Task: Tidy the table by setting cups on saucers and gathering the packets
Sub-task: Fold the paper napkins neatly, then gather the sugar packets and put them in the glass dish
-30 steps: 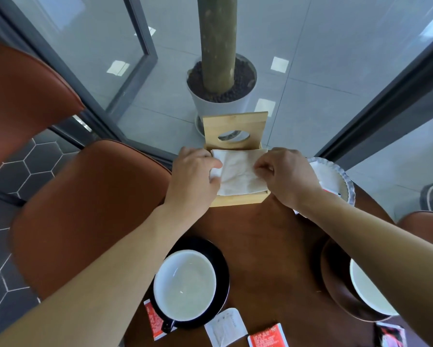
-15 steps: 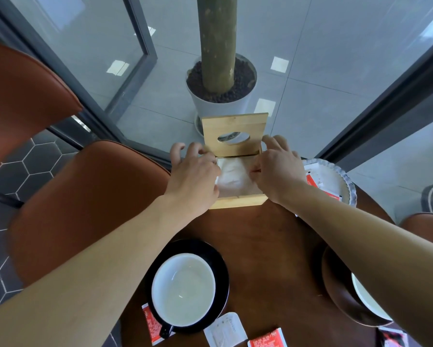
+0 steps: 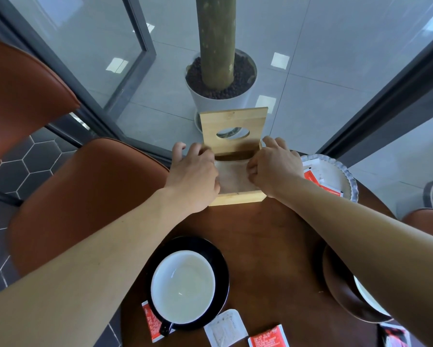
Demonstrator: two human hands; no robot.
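My left hand (image 3: pixel 193 171) and my right hand (image 3: pixel 276 167) lie palm down on either side of a pale napkin (image 3: pixel 233 180) that sits flat in a wooden napkin holder (image 3: pixel 233 121) at the table's far edge. The thumbs press on the napkin's side edges and the fingers reach forward along the holder's sides. A white-lined cup (image 3: pixel 183 284) stands on a black saucer (image 3: pixel 221 261) near me. Another cup (image 3: pixel 370 300) on a brown saucer (image 3: pixel 340 291) is half hidden by my right arm. Loose packets lie at the near edge: red (image 3: pixel 150 321), white (image 3: pixel 225 330), red (image 3: pixel 268 338).
A white fluted dish (image 3: pixel 349 179) holding red and white packets stands right of the holder. Brown chairs (image 3: pixel 85 196) crowd the left side, and one more chair shows at the right. Beyond the glass wall is a potted trunk (image 3: pixel 220 78). Another packet (image 3: pixel 395 336) lies at the bottom right.
The napkin, held up between both hands a second ago, now lies flat in the holder. Both hands have moved forward and spread along the holder's sides.
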